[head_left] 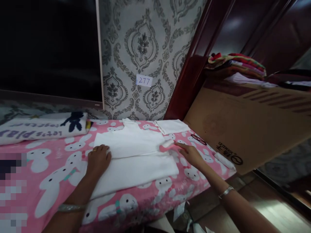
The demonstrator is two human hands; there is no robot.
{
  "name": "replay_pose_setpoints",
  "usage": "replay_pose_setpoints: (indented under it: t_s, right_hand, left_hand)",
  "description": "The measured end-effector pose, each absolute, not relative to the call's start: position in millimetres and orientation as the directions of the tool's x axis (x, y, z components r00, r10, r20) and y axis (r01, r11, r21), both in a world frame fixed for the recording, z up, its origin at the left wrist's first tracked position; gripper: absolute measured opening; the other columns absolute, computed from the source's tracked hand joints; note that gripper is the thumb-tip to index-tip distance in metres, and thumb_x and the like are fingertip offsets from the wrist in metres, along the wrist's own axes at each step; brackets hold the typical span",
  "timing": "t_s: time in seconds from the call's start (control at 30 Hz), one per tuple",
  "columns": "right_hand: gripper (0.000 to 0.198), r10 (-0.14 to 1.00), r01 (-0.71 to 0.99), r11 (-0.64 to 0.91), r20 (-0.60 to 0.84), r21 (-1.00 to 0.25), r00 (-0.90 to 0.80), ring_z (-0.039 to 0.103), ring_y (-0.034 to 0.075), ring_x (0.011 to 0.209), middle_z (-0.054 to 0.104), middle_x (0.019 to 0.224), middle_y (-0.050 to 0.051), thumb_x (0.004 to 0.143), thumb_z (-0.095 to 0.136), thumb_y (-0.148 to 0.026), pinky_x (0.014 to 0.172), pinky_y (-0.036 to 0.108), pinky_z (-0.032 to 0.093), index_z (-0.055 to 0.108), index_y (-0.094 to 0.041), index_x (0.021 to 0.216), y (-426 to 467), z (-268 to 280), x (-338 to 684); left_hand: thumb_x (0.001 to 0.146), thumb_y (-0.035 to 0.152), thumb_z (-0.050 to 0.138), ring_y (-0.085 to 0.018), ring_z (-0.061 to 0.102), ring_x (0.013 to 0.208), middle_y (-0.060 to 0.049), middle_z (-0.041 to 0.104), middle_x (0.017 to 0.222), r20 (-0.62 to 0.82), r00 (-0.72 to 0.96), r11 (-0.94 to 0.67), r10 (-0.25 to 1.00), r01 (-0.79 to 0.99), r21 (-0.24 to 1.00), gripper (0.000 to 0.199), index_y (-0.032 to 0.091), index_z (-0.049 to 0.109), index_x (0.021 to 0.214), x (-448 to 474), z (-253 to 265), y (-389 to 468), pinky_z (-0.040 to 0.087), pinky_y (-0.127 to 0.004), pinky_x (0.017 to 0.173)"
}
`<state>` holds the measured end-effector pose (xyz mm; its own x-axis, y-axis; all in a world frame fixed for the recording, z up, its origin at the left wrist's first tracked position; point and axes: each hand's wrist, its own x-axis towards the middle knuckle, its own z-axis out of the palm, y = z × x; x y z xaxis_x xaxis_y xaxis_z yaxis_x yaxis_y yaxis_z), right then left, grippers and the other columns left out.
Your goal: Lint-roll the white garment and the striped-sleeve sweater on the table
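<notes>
Head view shows the left hand [98,159] lying flat, palm down and fingers spread, pressing on the left edge of a white garment [132,158]; it pins the cloth rather than gripping it. The right hand [191,153] rests at the garment's right edge with fingers loosely extended, fingertips touching a small pink-and-white object [167,145] that sits on the cloth there; whether the fingers close around it I cannot tell.

The white garment lies spread on a pink blanket with white rabbit figures [60,174] that covers the surface, roughly between the two hands. It looks thin, light and limp, with a fold line running left to right across its middle, so the nearer half appears doubled over. Judging by that, it will sag and crease if lifted by one point; the edges and corners under each hand seem the sensible places to take hold, with flat pressure to keep it from sliding on the blanket. Its long axis runs left to right, and what looks like a neck or strap end points away toward the patterned wall [143,48].

Beyond it, a smaller folded white cloth [171,126] lies near the far right corner, a printed fabric [41,127] lies at the far left, and a cardboard sheet [243,129] leans at the right.
</notes>
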<state>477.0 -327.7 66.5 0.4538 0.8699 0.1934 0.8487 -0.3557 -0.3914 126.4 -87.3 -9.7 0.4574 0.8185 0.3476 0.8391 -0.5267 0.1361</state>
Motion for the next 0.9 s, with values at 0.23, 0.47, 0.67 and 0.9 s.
replay_pose_setpoints:
  t_s: [0.23, 0.47, 0.67, 0.9]
  right_hand:
    - [0.045, 0.855, 0.823, -0.411, 0.147, -0.393, 0.497, 0.064, 0.026, 0.118, 0.069, 0.128, 0.007, 0.091, 0.050, -0.019, 0.098, 0.035, 0.049, 0.063, -0.025, 0.134, -230.7, 40.4, 440.0]
    - [0.047, 0.868, 0.828, -0.363, 0.169, -0.427, 0.467, 0.066, 0.026, 0.113, 0.071, 0.123, 0.006, 0.093, 0.047, -0.023, 0.095, 0.036, 0.051, 0.058, -0.029, 0.139, -215.6, 24.2, 456.3]
    - [0.049, 0.879, 0.825, -0.240, 0.246, -0.512, 0.408, 0.065, 0.022, 0.116, 0.067, 0.131, 0.003, 0.090, 0.047, -0.020, 0.097, 0.036, 0.050, 0.059, -0.028, 0.137, -311.8, 2.1, 523.9]
    - [0.047, 0.829, 0.828, -0.315, 0.290, -0.464, 0.478, 0.070, 0.027, 0.106, 0.074, 0.118, 0.005, 0.089, 0.051, -0.027, 0.089, 0.039, 0.055, 0.063, -0.028, 0.134, -347.9, 22.5, 535.9]
  left_hand:
    - [0.093, 0.028, 0.036, -0.036, 0.033, 0.144, -0.012, 0.041, 0.156, 0.150, 0.469, -0.481, 0.870, 0.876, 0.051, 0.054, 0.019, 0.049, 0.146, 133.5, -9.6, -93.0, 0.028, -0.056, 0.114]
    - [0.093, 0.030, 0.037, -0.034, 0.034, 0.144, -0.011, 0.041, 0.156, 0.137, 0.462, -0.470, 0.876, 0.882, 0.032, 0.055, 0.020, 0.047, 0.147, 133.3, -6.9, -92.9, 0.029, -0.052, 0.114]
    - [0.091, 0.030, 0.037, -0.035, 0.036, 0.143, -0.011, 0.043, 0.155, 0.164, 0.478, -0.488, 0.863, 0.872, 0.029, 0.056, 0.020, 0.048, 0.146, 133.6, -11.7, -86.7, 0.032, -0.053, 0.112]
    - [0.092, 0.031, 0.036, -0.032, 0.034, 0.144, -0.010, 0.040, 0.157, 0.125, 0.489, -0.496, 0.863, 0.868, 0.025, 0.058, 0.020, 0.044, 0.148, 135.3, -10.3, -84.8, 0.028, -0.051, 0.115]
